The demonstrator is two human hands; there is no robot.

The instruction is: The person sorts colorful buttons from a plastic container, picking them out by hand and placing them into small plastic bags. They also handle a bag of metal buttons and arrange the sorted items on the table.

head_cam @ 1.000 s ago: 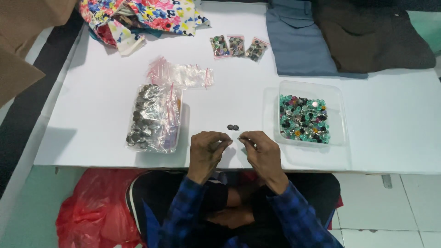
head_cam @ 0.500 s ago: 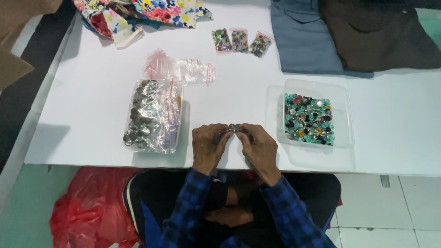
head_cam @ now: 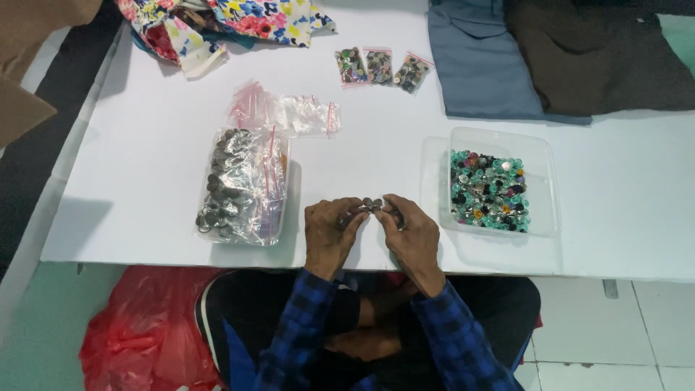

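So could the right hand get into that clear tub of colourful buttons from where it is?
Probably yes. The clear tub sits open, with no lid, just beside the right hand, and bare white table lies between them. The hand's fingertips are pinching small dark buttons with the left hand, though.

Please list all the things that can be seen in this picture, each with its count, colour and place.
white table: one, white, fills the middle.
small round buttons: a few, dark, pinched between both hands.
clear plastic tray of mixed buttons: one, mostly teal, right of the hands.
clear plastic bag of grey buttons: one, left of the hands.
empty small zip bags: a pile, clear with red seals, behind the big bag.
small filled zip bags: three, far middle.
floral cloth: one, many-coloured, far left.
blue-grey cloth: one, far right.
dark brown cloth: one, far right corner.
red plastic bag: one, on the floor, left.
left hand: one, at the near edge.
right hand: one, beside it.
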